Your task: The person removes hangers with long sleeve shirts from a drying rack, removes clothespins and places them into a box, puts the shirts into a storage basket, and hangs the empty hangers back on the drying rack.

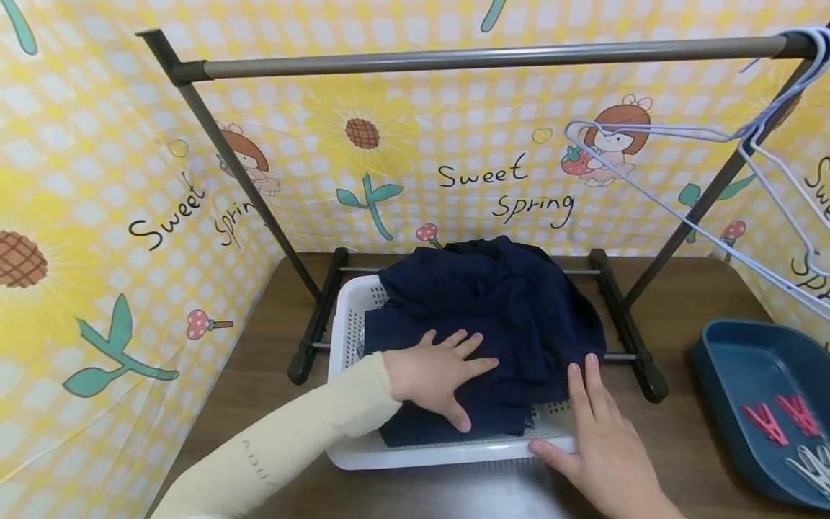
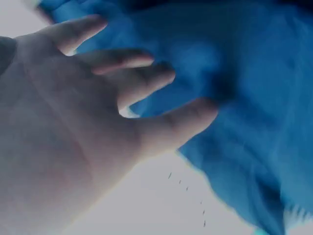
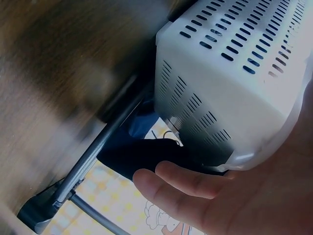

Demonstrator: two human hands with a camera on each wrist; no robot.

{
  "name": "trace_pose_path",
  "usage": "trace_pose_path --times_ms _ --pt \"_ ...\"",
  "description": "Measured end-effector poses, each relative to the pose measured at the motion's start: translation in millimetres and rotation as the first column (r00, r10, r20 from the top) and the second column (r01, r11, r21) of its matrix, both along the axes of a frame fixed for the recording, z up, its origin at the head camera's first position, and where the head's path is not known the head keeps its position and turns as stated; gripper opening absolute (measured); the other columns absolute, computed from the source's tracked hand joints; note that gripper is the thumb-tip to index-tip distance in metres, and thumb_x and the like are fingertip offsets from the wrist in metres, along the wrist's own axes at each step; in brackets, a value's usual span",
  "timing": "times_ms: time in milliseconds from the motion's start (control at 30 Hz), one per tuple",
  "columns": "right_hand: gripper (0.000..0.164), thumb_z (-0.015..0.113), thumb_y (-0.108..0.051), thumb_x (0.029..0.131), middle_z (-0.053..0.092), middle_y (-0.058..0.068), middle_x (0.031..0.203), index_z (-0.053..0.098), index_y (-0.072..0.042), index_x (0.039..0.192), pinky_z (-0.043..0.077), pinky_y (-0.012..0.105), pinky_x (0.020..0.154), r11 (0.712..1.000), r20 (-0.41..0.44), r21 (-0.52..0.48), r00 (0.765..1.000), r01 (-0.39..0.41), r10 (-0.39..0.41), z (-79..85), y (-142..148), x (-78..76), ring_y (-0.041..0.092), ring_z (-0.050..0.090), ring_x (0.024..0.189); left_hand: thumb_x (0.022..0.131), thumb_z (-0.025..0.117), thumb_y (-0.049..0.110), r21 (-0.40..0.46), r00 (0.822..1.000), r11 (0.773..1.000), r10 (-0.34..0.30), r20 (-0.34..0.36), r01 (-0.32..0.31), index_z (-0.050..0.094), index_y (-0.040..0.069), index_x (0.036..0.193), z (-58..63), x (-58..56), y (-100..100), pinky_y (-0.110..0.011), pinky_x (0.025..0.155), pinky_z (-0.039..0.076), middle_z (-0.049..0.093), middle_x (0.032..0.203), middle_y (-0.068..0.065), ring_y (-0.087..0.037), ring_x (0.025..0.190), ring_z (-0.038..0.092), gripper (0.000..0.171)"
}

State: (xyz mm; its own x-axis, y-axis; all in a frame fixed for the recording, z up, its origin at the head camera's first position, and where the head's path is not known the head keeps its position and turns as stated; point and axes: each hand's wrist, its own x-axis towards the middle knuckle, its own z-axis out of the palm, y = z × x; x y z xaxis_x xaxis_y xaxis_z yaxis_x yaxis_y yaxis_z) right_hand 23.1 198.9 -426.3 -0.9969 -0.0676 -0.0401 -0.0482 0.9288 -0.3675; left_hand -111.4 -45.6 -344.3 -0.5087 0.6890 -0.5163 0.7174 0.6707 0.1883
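Note:
A heap of navy blue cloth (image 1: 519, 317) fills a white plastic basket (image 1: 447, 457) and drapes over its right side. What garment it is cannot be made out. My left hand (image 1: 433, 375), in a cream sleeve, is spread over the cloth with the fingers apart; the left wrist view shows the same fingers (image 2: 161, 128) against the fabric, which looks brighter blue there. At the basket's front right corner lies my right hand (image 1: 606, 443), fingers straight along the cloth's edge and thumb by the rim. The right wrist view shows that hand beside the slotted basket wall (image 3: 210, 103).
A dark metal rack (image 1: 493, 56) stands behind and around the basket on a brown wooden table (image 1: 259, 411). Pale blue wire hangers (image 1: 681, 131) hang at its right end. To the right, a blue tub (image 1: 720, 389) holds pink clothespins (image 1: 766, 424) and white ones (image 1: 810, 465).

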Motion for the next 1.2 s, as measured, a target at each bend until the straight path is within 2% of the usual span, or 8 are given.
trace_pose_path --times_ms 100,233,467,700,800,967,1100,1200 --pt "0.124 0.053 -0.083 0.082 -0.018 0.017 0.165 -0.002 -0.005 0.162 0.039 0.076 0.088 1.0 0.003 -0.006 1.0 0.0 0.0 -1.3 -0.3 0.8 0.055 0.031 0.137 0.089 0.068 0.058 0.118 0.999 0.992 0.035 0.011 -0.037 0.028 0.029 0.161 21.5 11.5 -30.1 -0.062 0.116 0.01 0.011 0.168 -0.008 -0.029 0.153 0.006 0.087" --pt "0.123 0.057 -0.079 0.083 -0.019 0.016 0.165 -0.003 -0.005 0.161 0.04 0.073 0.088 1.0 -0.025 -0.016 1.0 0.0 -0.001 -2.1 -0.3 1.8 0.054 0.033 0.137 0.09 0.066 0.059 0.275 0.977 0.951 0.177 -0.12 -0.138 0.026 0.019 0.162 27.1 31.8 -77.6 -0.066 0.114 0.014 0.01 0.167 -0.015 -0.036 0.152 0.006 0.092" --pt "0.125 0.057 -0.08 0.083 -0.02 0.019 0.164 -0.004 -0.002 0.16 0.04 0.074 0.088 0.999 -0.013 -0.012 0.999 0.03 -0.03 -3.6 -4.5 1.8 0.057 0.038 0.132 0.081 0.069 0.066 0.399 0.825 0.833 0.503 -0.258 -0.383 0.012 0.001 0.161 -14.8 69.8 -131.9 -0.075 0.105 0.02 -0.002 0.164 -0.027 -0.044 0.15 -0.001 0.118" --pt "0.128 0.061 -0.078 0.082 -0.01 0.026 0.164 -0.001 0.003 0.159 0.042 0.071 0.089 0.997 -0.05 -0.038 0.996 0.07 -0.072 -5.9 -12.7 0.9 0.06 0.04 0.129 0.083 0.062 0.072 0.445 0.747 0.797 0.572 -0.34 -0.408 0.013 -0.005 0.159 -47.4 76.6 -146.0 -0.071 0.105 0.027 0.003 0.166 -0.022 -0.04 0.152 0.006 0.119" --pt "0.126 0.063 -0.075 0.083 -0.007 0.027 0.164 0.0 0.004 0.159 0.041 0.071 0.09 0.996 -0.065 -0.048 0.995 0.079 -0.082 -6.1 -13.8 1.1 0.06 0.038 0.131 0.081 0.062 0.074 0.469 0.739 0.794 0.571 -0.358 -0.387 0.013 -0.006 0.158 -53.7 76.1 -148.9 -0.069 0.106 0.028 0.003 0.166 -0.021 -0.04 0.151 0.009 0.122" --pt "0.121 0.067 -0.066 0.087 -0.013 0.023 0.165 -0.003 -0.001 0.16 0.041 0.071 0.09 0.986 -0.057 -0.155 0.996 0.054 -0.064 -8.3 -8.9 0.0 0.061 0.036 0.131 0.073 0.06 0.082 0.519 0.783 0.768 0.563 -0.265 -0.376 0.003 -0.003 0.16 -60.5 77.2 -155.7 -0.07 0.105 0.029 -0.007 0.166 -0.019 -0.039 0.152 0.002 0.134" --pt "0.091 0.069 -0.035 0.098 0.004 0.021 0.166 0.011 -0.009 0.163 0.045 0.06 0.096 0.885 -0.073 -0.458 0.989 0.082 -0.129 -11.6 7.6 -4.8 0.051 0.039 0.134 0.07 0.063 0.083 0.536 0.793 0.742 0.575 -0.2 -0.403 -0.001 0.002 0.161 -62.9 76.0 -158.2 -0.07 0.102 0.032 -0.01 0.167 -0.015 -0.039 0.152 0.004 0.137" --pt "0.067 0.056 -0.028 0.106 0.034 0.017 0.158 0.023 -0.008 0.16 0.052 0.035 0.091 0.673 0.048 -0.702 0.957 0.235 -0.285 -12.9 23.8 -15.4 0.026 0.056 0.122 0.073 0.066 0.08 0.534 0.789 0.732 0.588 -0.181 -0.423 -0.001 0.002 0.161 -63.3 74.9 -157.7 -0.069 0.1 0.036 -0.01 0.167 -0.014 -0.042 0.149 0.015 0.135"
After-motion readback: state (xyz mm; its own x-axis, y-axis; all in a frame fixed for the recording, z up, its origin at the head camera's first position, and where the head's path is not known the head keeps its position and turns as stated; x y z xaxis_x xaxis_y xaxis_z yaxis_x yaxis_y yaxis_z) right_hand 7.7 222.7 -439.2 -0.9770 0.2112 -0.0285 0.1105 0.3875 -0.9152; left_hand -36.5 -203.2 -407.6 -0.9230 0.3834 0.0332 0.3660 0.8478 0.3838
